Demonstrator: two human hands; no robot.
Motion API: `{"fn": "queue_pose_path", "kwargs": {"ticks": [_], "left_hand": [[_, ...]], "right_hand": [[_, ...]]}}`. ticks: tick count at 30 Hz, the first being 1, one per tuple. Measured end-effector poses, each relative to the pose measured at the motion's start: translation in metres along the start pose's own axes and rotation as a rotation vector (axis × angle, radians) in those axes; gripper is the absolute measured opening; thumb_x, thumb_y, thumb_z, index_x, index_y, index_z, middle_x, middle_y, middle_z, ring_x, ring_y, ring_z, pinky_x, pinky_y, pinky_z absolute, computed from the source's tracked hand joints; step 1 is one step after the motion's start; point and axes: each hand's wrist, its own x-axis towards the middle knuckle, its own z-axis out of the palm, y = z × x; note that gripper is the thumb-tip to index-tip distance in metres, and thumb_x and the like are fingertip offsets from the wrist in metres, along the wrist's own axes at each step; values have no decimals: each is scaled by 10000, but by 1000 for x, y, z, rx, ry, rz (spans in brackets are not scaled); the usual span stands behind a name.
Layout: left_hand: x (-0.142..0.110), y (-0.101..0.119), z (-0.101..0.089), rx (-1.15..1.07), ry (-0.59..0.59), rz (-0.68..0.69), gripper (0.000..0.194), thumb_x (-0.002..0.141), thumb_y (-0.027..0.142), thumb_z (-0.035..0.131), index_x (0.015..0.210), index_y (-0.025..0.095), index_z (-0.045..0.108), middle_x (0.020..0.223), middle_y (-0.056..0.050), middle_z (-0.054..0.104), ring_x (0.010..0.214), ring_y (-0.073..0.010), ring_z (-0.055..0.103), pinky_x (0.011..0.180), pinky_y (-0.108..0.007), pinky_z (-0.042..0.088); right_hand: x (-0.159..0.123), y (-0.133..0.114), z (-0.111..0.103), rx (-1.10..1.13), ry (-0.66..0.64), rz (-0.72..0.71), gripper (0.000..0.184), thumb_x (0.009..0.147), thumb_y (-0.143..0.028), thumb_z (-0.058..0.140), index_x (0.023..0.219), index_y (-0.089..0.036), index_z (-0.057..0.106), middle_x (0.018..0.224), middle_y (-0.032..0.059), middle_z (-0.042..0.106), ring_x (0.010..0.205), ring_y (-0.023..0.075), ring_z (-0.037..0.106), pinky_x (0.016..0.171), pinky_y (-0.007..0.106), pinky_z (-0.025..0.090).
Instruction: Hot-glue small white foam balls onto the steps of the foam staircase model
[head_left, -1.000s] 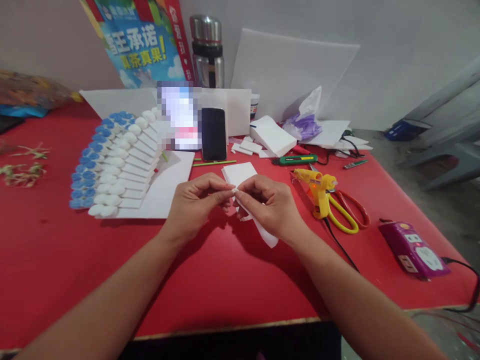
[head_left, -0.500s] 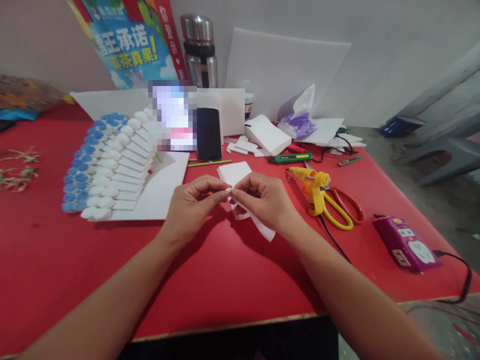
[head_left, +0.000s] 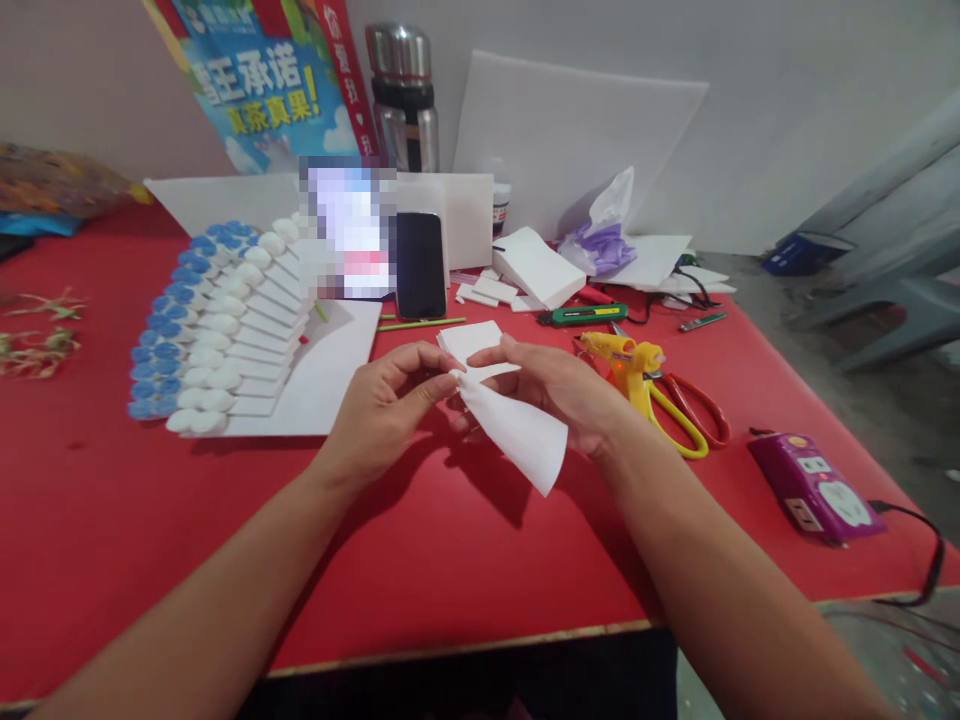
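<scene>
My left hand [head_left: 394,400] pinches the gathered, twisted end of a thin white paper piece [head_left: 525,432] between thumb and fingertips. From that pinch the paper flares out to the lower right, with a narrow flap above it. My right hand [head_left: 562,385] is behind and around the paper, its fingers apart and partly hidden by it. Whether those fingers touch the paper I cannot tell. Just beyond the hands lies a small stack of white sheets [head_left: 472,338] on the red table [head_left: 450,600].
At left, a fan of blue and white padded sticks [head_left: 217,340] rests on a white board [head_left: 322,385]. A smartphone [head_left: 420,265] stands behind the hands. To the right are a yellow glue gun [head_left: 634,365], scissors [head_left: 686,430], a green cutter [head_left: 589,315] and a purple power box [head_left: 817,485].
My right hand has let go of the pinched end and opened, moving slightly right. The paper now fans out wider, while my left hand keeps its pinch.
</scene>
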Motion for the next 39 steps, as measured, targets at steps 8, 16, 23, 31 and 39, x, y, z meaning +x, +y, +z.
{"fn": "queue_pose_path", "kwargs": {"ticks": [8,16,23,31,39], "left_hand": [[-1,2,1,41,28,8,123,879,358,789,902,241,757,841,-43,775,825,-238,733,860,-417,605],[1,-2,2,75,109,22,107,838,317,818,864,224,771,912,-39,787,871,-218,724,856,-353,588],[-1,-2,3,52,135,-2,101,824,305,828,848,228,768,894,-26,780,866,-203,706,853,-335,570],[-6,-3,11,132,188,67,67,857,297,800,854,237,770,881,-20,755,859,-199,694,817,-333,568],[-13,-1,14,324,308,393,57,907,240,761,858,259,781,878,-12,739,837,-188,684,796,-339,571]], "right_hand": [[3,7,6,107,-151,-6,298,1053,-174,500,1329,-141,606,815,43,721,657,170,713,730,400,671],[2,9,9,-211,53,-123,482,874,-313,810,1293,-187,608,681,-17,716,608,181,715,608,304,599],[7,16,14,-446,228,-258,290,817,-391,837,891,-197,634,654,-16,696,551,162,679,559,288,528],[10,32,17,-789,438,-561,163,853,-275,705,742,-215,601,631,-11,647,571,141,568,534,275,400],[4,29,20,-768,321,-589,165,932,-332,661,828,-204,658,732,26,725,652,169,646,592,300,466]]}}
